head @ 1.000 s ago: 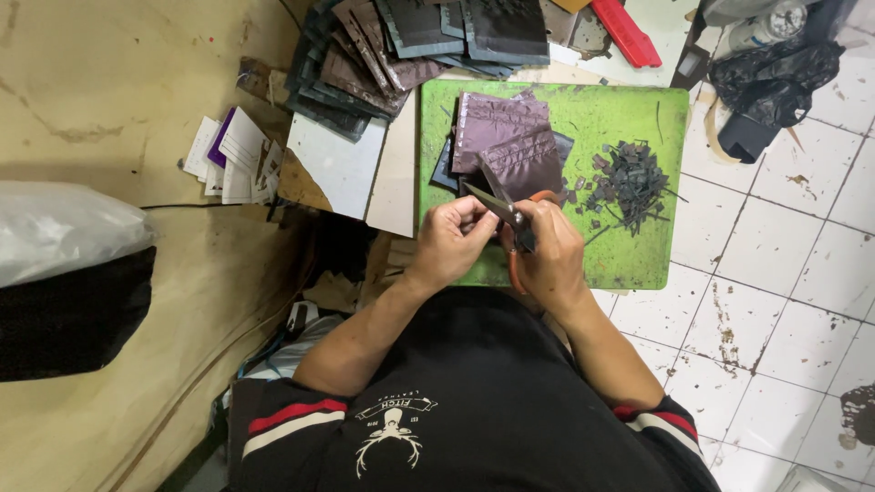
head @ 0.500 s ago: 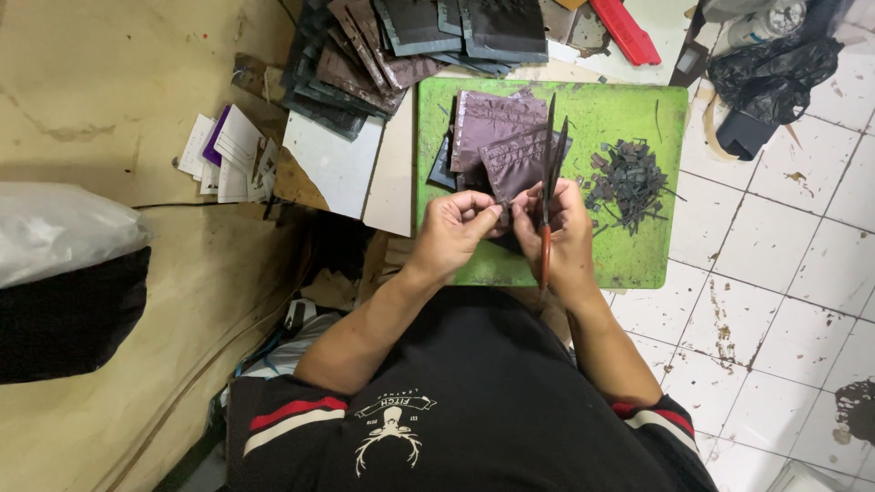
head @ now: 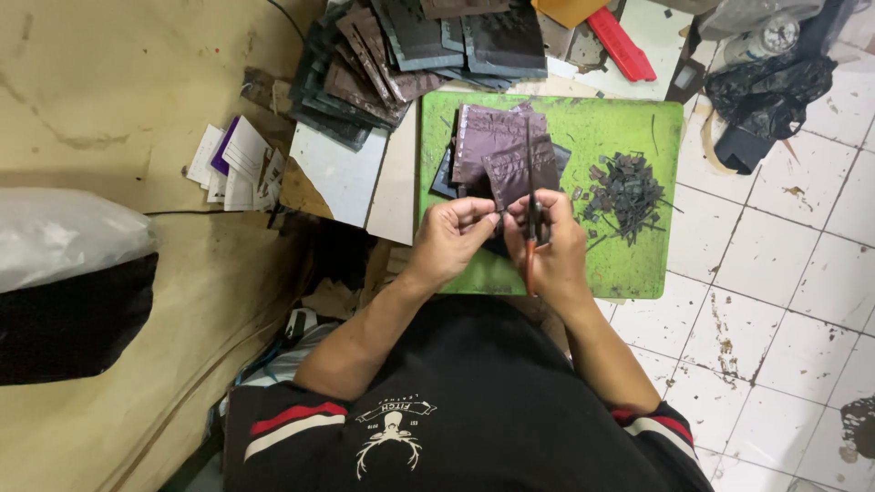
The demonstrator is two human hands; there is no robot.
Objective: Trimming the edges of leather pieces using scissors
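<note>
Your right hand [head: 553, 251] grips the scissors [head: 531, 205], blades pointing to 12 o'clock, while your left hand [head: 453, 239] pinches a dark leather piece [head: 518, 173] against them, above the green mat [head: 638, 264]. Offcuts [head: 627, 189] lie at 2 o'clock, so some trimming looks done; the stack [head: 410, 55] at 11 o'clock suggests plenty remains.

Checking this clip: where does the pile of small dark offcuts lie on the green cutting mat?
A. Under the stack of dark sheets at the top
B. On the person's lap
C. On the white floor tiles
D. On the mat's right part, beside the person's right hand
D: the dark offcuts sit heaped on the right part of the green cutting mat, just right of the right hand, which holds the scissors.
</note>
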